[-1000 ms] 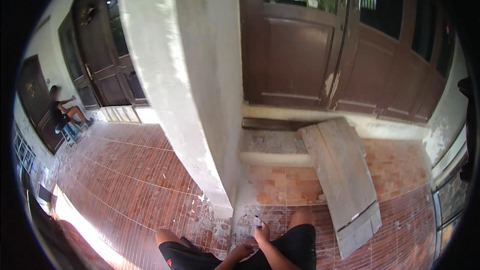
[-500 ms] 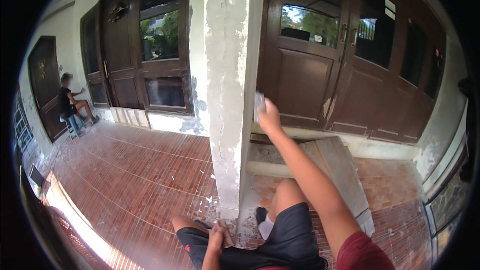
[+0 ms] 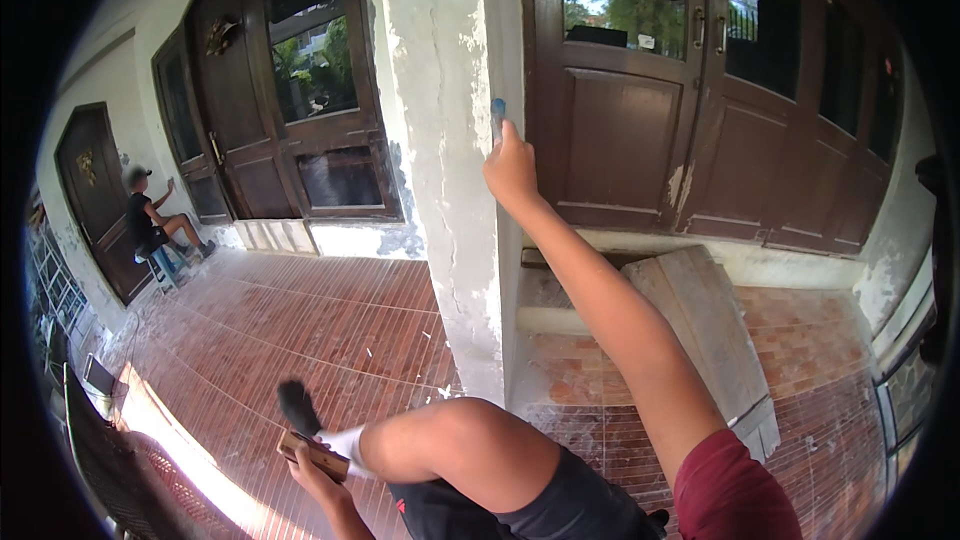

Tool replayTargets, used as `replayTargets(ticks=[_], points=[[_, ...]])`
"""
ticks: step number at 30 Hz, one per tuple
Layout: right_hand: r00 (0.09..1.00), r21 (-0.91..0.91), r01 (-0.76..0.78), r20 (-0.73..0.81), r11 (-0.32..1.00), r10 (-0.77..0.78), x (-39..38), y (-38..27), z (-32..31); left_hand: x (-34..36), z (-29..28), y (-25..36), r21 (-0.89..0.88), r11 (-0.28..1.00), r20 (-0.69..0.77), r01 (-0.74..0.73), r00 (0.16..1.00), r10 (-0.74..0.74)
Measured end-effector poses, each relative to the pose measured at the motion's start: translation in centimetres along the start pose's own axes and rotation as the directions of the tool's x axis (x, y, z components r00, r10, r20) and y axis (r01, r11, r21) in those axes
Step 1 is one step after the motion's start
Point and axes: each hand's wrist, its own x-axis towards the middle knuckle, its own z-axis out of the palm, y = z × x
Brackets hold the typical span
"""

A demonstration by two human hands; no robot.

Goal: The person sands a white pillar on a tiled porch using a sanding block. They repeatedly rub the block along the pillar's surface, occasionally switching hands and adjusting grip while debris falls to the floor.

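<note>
sticking up above r fingers [image 3: 508,145]: scraper [image 3: 498,116]

A worker in a dark red short-sleeved shirt [image 3: 735,490] and dark, near-black shorts [image 3: 520,510], which carry a small red mark near the hem. Both forearms are bare, as are the hands, with no gloves, watch or rings visible. A white sock [image 3: 345,443] and a black shoe [image 3: 298,408] cover one foot.

Pillar [image 3: 450,160] blocks leftward reach; brick floor [image 3: 300,330] seemingly open
</note>
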Motion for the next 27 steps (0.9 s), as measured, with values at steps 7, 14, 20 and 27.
replayTargets(ticks=[7,14,20,27], points=[[0.988,0.148,0.114,-0.125,0.982,-0.095,-0.9,-0.1,0.4,4.3,-3.9,-14.2,0.463,0.871,0.034,-0.162,0.986,0.165],[0.994,0.203,0.109,-0.047,0.973,-0.102,-1.3,1.3,-0.2,7.2,-8.2,-19.0,0.588,0.774,0.008,0.236,0.955,-0.298],[0.974,0.315,0.213,-0.144,0.925,-0.175,-5.1,2.6,1.3,8.4,-8.4,-19.3,0.676,0.682,-0.089,0.280,0.949,-0.302],[0.955,0.373,0.287,-0.179,0.882,-0.236,-4.6,5.2,2.7,8.8,-7.5,-20.0,0.727,0.585,-0.188,0.358,0.924,-0.332]])
